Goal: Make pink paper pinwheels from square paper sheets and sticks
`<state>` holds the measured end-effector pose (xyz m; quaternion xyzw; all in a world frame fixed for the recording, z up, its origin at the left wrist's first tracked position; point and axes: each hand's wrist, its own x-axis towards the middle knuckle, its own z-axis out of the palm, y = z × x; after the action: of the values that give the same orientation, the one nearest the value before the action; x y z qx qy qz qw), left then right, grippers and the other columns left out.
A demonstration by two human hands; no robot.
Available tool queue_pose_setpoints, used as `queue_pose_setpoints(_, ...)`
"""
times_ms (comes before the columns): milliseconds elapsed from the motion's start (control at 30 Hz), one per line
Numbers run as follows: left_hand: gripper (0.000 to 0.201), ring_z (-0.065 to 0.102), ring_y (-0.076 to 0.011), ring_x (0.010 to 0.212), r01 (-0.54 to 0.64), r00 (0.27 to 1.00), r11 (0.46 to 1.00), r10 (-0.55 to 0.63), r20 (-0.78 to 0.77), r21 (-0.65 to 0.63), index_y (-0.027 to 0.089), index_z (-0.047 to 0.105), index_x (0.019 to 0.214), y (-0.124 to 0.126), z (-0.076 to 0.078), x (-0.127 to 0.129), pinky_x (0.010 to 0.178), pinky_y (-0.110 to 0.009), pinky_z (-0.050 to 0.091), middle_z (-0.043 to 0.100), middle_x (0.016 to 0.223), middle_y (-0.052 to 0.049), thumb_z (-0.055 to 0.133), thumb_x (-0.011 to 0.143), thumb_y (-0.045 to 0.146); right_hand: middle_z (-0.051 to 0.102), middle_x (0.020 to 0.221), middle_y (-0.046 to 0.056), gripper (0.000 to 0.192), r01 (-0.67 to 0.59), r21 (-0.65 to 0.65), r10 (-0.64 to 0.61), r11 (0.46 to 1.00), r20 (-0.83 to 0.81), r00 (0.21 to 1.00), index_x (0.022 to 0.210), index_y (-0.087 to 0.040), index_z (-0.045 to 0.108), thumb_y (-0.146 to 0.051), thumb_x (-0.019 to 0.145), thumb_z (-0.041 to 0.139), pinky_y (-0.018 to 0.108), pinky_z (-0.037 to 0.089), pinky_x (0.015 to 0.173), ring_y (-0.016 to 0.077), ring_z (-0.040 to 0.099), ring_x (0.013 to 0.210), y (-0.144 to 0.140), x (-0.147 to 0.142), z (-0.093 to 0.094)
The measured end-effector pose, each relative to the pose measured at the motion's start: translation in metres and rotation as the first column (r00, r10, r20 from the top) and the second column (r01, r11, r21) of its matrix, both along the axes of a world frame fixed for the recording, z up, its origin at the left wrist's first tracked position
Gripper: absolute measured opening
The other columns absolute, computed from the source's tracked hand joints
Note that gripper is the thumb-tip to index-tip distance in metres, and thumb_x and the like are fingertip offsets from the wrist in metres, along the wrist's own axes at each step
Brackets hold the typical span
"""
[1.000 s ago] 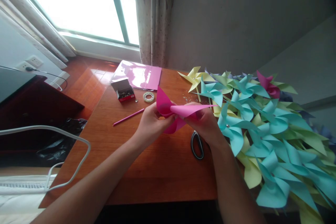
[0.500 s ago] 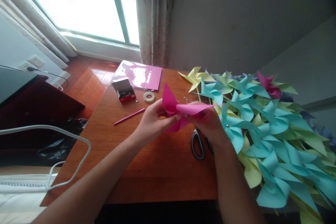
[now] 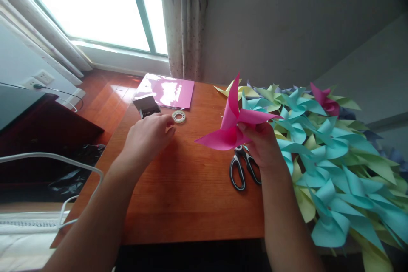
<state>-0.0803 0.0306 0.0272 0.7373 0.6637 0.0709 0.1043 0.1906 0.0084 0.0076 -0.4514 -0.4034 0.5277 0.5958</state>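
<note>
A bright pink paper pinwheel (image 3: pixel 230 131) is pinched at its centre by my right hand (image 3: pixel 262 141), its curled blades spreading to the left and upward. My left hand (image 3: pixel 148 136) reaches over the table beside a small open box (image 3: pixel 145 106), covering most of it. Its fingers are bent, with thumb and forefinger apart and nothing visible between them. Just past those fingertips lies a roll of tape (image 3: pixel 179 117). Black-and-white-handled scissors (image 3: pixel 238 173) rest under the pinwheel, left of my right wrist. The pink stick is out of sight, where my left hand now is.
Many turquoise, yellow and green pinwheels (image 3: pixel 331 212) are heaped along the right side of the wooden table (image 3: pixel 191 204). Pink sheets in a shiny sleeve (image 3: pixel 165 90) lie at the back. A white cable (image 3: pixel 63 158) loops near the left edge.
My left hand has let go of the pinwheel and moved left towards the box. My right hand now holds the pinwheel alone, turned so its blades show. More of the scissors is visible.
</note>
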Motion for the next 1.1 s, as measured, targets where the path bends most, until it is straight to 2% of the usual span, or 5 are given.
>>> queue_pose_setpoints(333, 0.029, 0.070, -0.0352, 0.084, 0.050, 0.984, 0.999, -0.047, -0.174, 0.017, 0.021, 0.074, 0.090, -0.007, -0.017, -0.002, 0.057, -0.036, 0.040, 0.073, 0.105, -0.017, 0.049, 0.092, 0.036, 0.077, 0.082, 0.001, 0.027, -0.032, -0.004, 0.032, 0.999, 0.037, 0.999, 0.089, -0.025, 0.073, -0.031, 0.066, 0.085, 0.036, 0.058, 0.075, 0.0238, 0.072, 0.086, -0.005, -0.002, 0.006)
queue_pose_setpoints(500, 0.015, 0.066, -0.0280, 0.076, 0.031, 0.975, 0.996, -0.048, 0.217, 0.082, 0.023, 0.071, 0.087, -0.006, -0.016, 0.001, 0.064, -0.034, 0.043, 0.074, 0.087, -0.010, 0.060, 0.087, 0.031, 0.064, 0.061, -0.003, 0.029, -0.062, 0.012, 0.062, 0.998, 0.026, 0.998, 0.073, -0.025, 0.064, -0.040, 0.062, 0.086, 0.033, 0.054, 0.058, 0.0171, 0.059, 0.057, -0.009, -0.003, 0.014)
queue_pose_setpoints(633, 0.015, 0.065, -0.0208, 0.080, 0.203, 0.505, 0.979, -0.118, 0.855, 0.015, 0.019, 0.068, 0.090, -0.013, 0.002, 0.022, 0.070, -0.029, 0.049, 0.070, 0.085, -0.007, 0.069, 0.085, 0.033, 0.057, 0.062, -0.004, 0.034, -0.177, 0.060, 0.181, 0.982, -0.069, 0.981, 0.077, -0.025, 0.065, -0.043, 0.061, 0.089, 0.029, 0.047, 0.053, 0.0133, 0.050, 0.054, -0.013, 0.001, 0.012)
queue_pose_setpoints(767, 0.014, 0.060, -0.0140, 0.070, 0.322, 0.101, 0.943, 0.053, 0.994, -0.083, 0.018, 0.066, 0.090, -0.024, 0.020, 0.050, 0.060, -0.023, 0.044, 0.066, 0.076, -0.003, 0.073, 0.086, 0.029, 0.053, 0.065, -0.003, 0.037, -0.314, 0.190, 0.327, 0.930, -0.042, 0.944, 0.071, -0.025, 0.063, -0.054, 0.065, 0.086, 0.029, 0.041, 0.051, 0.0149, 0.049, 0.059, -0.013, 0.007, 0.007)
queue_pose_setpoints(1100, 0.011, 0.047, -0.0058, 0.056, 0.460, -0.307, 0.867, 0.358, 0.882, -0.192, 0.014, 0.070, 0.083, -0.025, 0.004, 0.075, 0.049, -0.018, 0.034, 0.061, 0.074, -0.001, 0.078, 0.081, 0.022, 0.030, 0.047, -0.006, 0.051, -0.289, 0.278, 0.317, 0.916, -0.060, 0.947, 0.053, -0.027, 0.045, -0.065, 0.071, 0.074, 0.030, 0.032, 0.045, 0.0142, 0.032, 0.043, -0.007, 0.003, 0.015)
